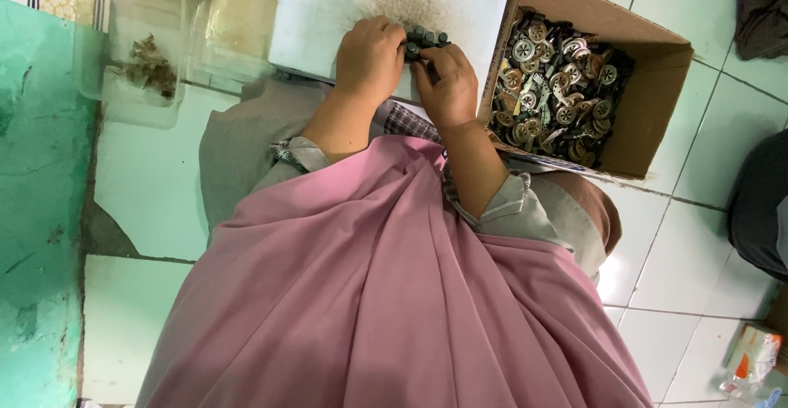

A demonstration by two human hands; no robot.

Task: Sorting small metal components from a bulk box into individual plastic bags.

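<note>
My left hand and my right hand meet over the near edge of a white board. Both are closed on a row of small dark cylindrical parts, which pokes out from between the fingers. The left hand covers the left end of the row. The right hand pinches it from below on the right. A dusty brown smear marks the board just beyond the hands. Pink cloth covers my lap below the forearms.
A cardboard box to the right of the hands holds several round metal and dark parts. A clear plastic tub with brown scraps stands at the left on the tiled floor. Dark cloth lies at the right edge.
</note>
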